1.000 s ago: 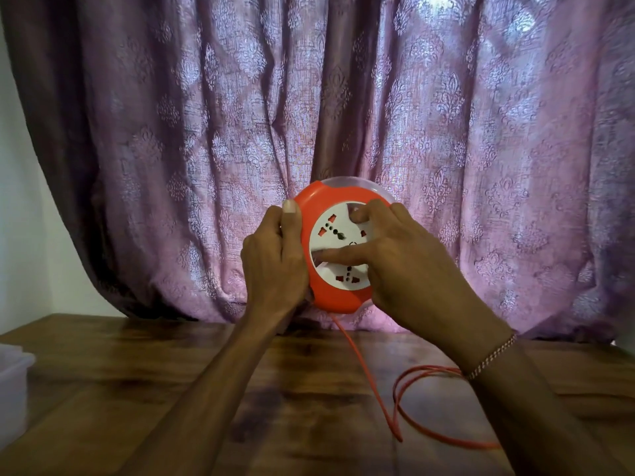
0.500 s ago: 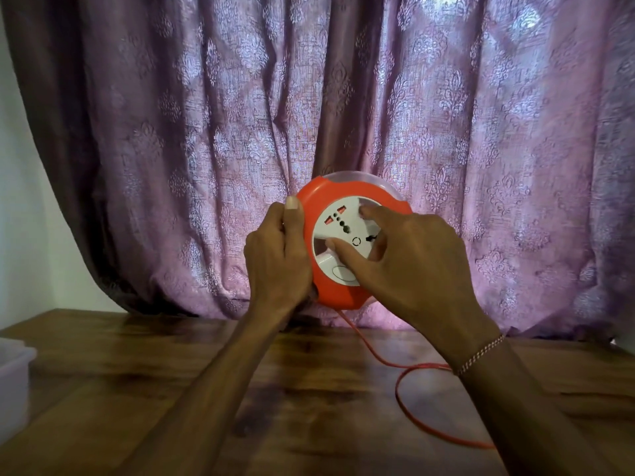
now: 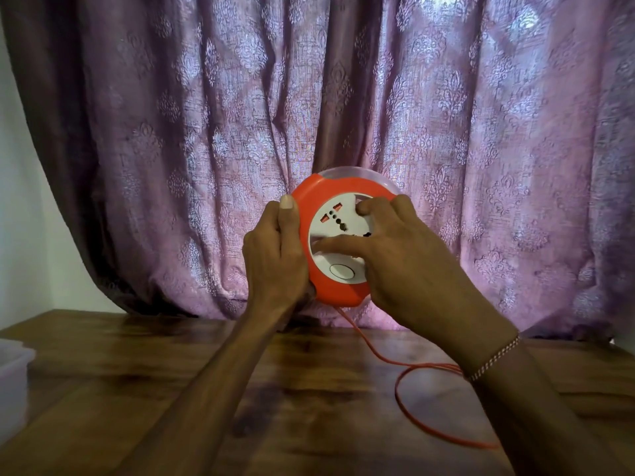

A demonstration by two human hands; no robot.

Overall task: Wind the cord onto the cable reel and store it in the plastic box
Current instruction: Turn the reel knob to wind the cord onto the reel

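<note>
Our left hand grips the rim of the orange cable reel, held upright above the wooden table, presumably to steady the housing. Our right hand lies on the white socket face, fingers hooked into its recesses, apparently to turn it and draw in cord. The orange cord hangs from the reel's underside and loops loosely on the table. The plastic box waits at far left. No legible writing shows.
</note>
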